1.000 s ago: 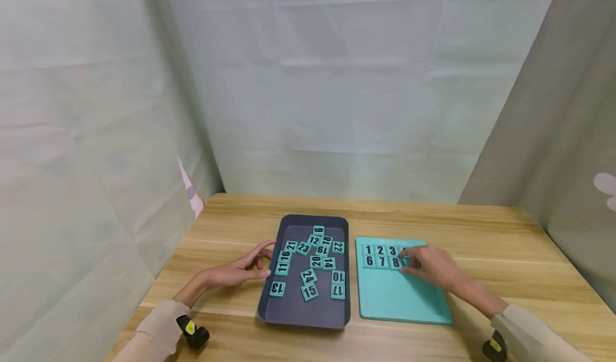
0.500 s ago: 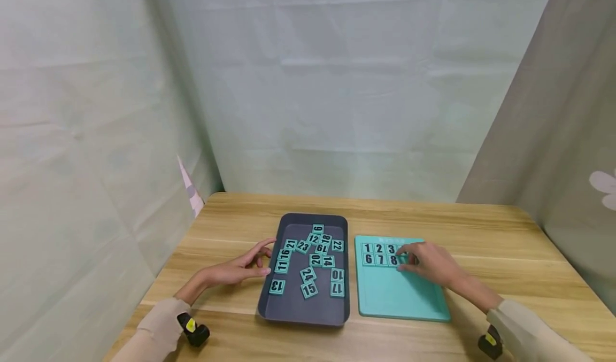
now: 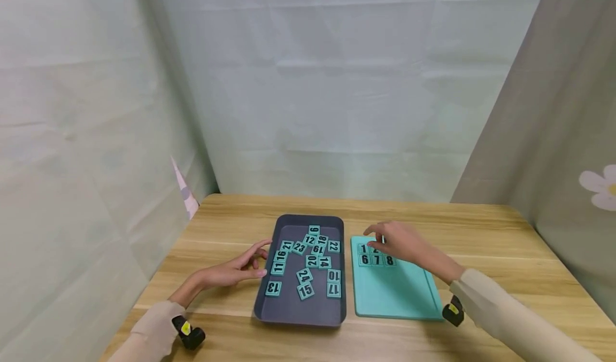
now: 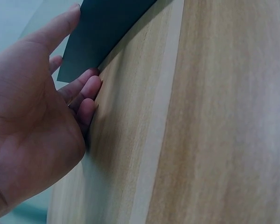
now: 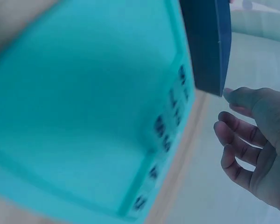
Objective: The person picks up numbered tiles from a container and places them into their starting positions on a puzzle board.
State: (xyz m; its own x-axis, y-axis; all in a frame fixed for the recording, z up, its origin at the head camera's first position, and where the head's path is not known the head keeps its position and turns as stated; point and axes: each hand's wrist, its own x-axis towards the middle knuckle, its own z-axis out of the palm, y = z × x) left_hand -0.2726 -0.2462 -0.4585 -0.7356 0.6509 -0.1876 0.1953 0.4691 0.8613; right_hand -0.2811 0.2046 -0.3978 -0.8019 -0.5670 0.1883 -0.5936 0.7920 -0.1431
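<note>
Beside the dark grey tray (image 3: 320,316), my left hand (image 3: 230,272) rests its thumb and index fingertip at the left rim. The left wrist view shows that hand (image 4: 32,107) with its thumb near the tray wall (image 4: 100,35) and the other fingers loosely bent. Several number tiles (image 3: 305,290) lie scattered in the tray. My right hand (image 3: 403,243) hovers over the top of the turquoise board (image 3: 394,298), covering part of the upper tile row. Tiles 6, 7 and 8 (image 3: 377,260) show below it. In the right wrist view nothing is held by the hand (image 5: 266,140).
Tray and board stand side by side on a wooden table (image 3: 231,212), with a narrow gap between them. Pale cloth curtains (image 3: 337,84) hang behind and at both sides. Black wrist cameras (image 3: 189,332) sit on both sleeves.
My right hand has lifted from beside the 8 tile and moved left and up across the board towards the tray. The left hand stays at the tray's rim. The head view has shifted slightly.
</note>
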